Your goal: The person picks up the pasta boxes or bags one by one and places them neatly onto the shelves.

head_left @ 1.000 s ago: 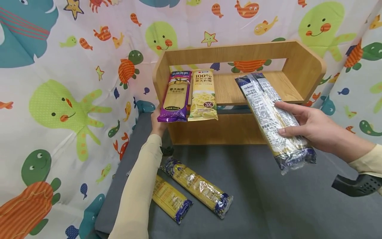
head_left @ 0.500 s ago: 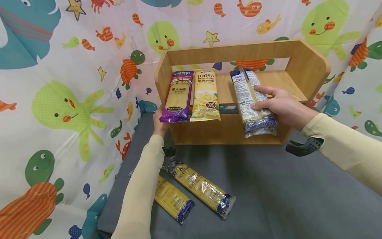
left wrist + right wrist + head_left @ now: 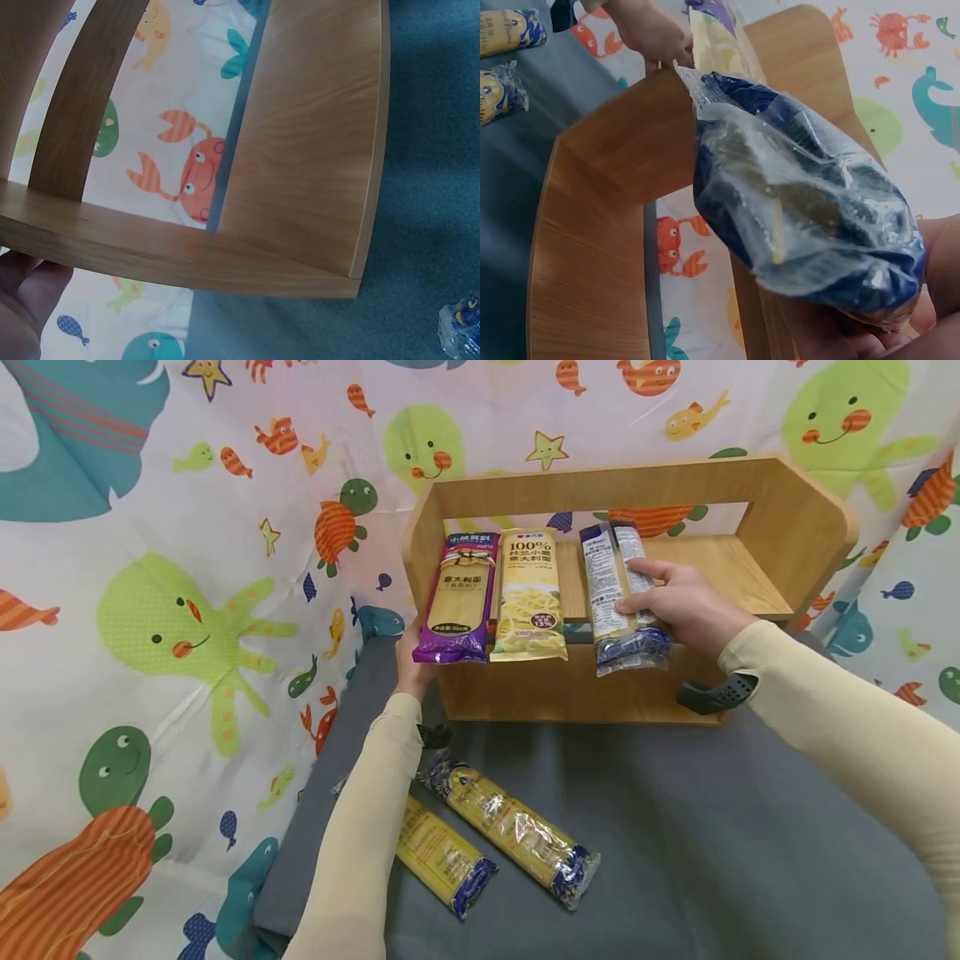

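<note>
My right hand [image 3: 686,602] grips a clear and blue packet of spaghetti [image 3: 611,585] by its right side, thumb and fingers on the printed face. The packet is over the upper board of a small wooden shelf [image 3: 757,568], its near end sticking out past the front edge. In the right wrist view that crinkled end [image 3: 802,202] looms large. A purple pasta packet [image 3: 456,597] and a yellow pasta packet [image 3: 529,597] lie side by side at the shelf's left. My left hand [image 3: 411,662] holds the shelf's left side panel [image 3: 150,251], fingers partly hidden behind it.
Two more yellow and blue spaghetti packets, one nearer the middle [image 3: 513,827] and one partly behind my left sleeve [image 3: 444,856], lie on the grey surface [image 3: 675,860] in front. A patterned curtain [image 3: 247,510] hangs behind and to the left.
My right hand has carried the spaghetti packet leftward onto the shelf area beside the yellow packet, turning it straighter. The left hand stays at the side panel, and the head view has shifted slightly.
</note>
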Demonstrator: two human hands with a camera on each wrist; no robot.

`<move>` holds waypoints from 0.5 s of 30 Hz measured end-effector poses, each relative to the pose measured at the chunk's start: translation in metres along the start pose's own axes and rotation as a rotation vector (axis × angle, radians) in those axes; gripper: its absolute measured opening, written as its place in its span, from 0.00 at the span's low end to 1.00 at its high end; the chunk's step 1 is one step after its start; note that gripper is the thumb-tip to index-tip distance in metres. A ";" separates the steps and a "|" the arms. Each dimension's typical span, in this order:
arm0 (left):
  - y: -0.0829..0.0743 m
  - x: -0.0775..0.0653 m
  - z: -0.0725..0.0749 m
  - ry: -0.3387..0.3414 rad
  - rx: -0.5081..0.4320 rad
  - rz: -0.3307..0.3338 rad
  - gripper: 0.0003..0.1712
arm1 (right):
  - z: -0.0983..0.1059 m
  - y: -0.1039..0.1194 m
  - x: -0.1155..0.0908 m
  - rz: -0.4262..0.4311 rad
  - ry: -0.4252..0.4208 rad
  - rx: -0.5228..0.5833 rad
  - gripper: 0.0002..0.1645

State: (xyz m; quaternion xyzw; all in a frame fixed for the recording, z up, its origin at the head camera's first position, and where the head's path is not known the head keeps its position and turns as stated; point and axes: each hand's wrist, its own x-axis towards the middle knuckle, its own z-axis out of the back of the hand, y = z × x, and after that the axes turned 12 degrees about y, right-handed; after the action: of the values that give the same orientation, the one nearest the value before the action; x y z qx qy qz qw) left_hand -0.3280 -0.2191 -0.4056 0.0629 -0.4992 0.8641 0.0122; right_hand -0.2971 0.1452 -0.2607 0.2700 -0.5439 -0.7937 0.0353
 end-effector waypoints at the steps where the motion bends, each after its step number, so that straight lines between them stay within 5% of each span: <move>1: 0.000 0.000 0.000 0.002 -0.003 -0.003 0.31 | 0.000 0.000 0.002 -0.001 0.000 -0.004 0.51; 15: -0.002 -0.001 -0.001 -0.004 0.004 -0.005 0.31 | -0.016 0.012 0.029 0.011 -0.024 -0.004 0.51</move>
State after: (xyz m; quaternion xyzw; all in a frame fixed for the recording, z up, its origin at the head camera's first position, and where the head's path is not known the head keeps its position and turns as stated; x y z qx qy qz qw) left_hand -0.3273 -0.2173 -0.4047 0.0657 -0.4973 0.8650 0.0131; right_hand -0.3173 0.1171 -0.2659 0.2575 -0.5443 -0.7977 0.0335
